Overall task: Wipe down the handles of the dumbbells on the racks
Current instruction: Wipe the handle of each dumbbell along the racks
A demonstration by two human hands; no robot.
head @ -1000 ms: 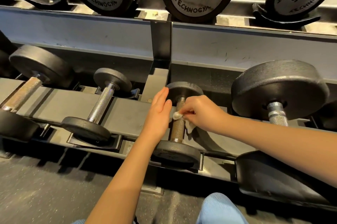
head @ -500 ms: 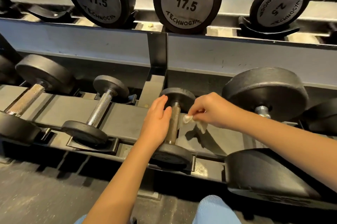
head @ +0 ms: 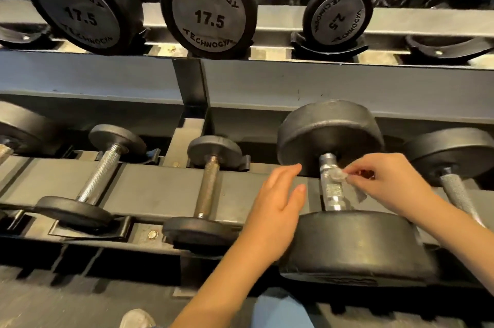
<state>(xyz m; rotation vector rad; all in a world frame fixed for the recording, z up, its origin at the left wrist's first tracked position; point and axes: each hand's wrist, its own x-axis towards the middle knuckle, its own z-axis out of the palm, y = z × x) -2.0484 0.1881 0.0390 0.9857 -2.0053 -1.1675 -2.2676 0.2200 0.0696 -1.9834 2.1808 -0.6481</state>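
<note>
A large black dumbbell lies on the lower rack, its chrome handle (head: 331, 186) running between two thick heads. My right hand (head: 387, 183) pinches a small pale wipe (head: 338, 175) and holds it against the upper part of that handle. My left hand (head: 278, 202) hovers flat with straight fingers just left of the handle, beside the near head (head: 355, 247), gripping nothing. The small dumbbell with a dull brown handle (head: 207, 186) lies to the left of my left hand.
Another small dumbbell with a chrome handle (head: 99, 175) lies further left, and a large one (head: 454, 188) at the far right. The upper shelf (head: 107, 71) carries two 17.5 dumbbells (head: 208, 7) and a 2.5 one (head: 336, 17). My knee (head: 280, 311) is near the floor.
Both hands left the small brown-handled dumbbell and moved right to the large one. The wipe now lies on its chrome handle. The view shifted right with them.
</note>
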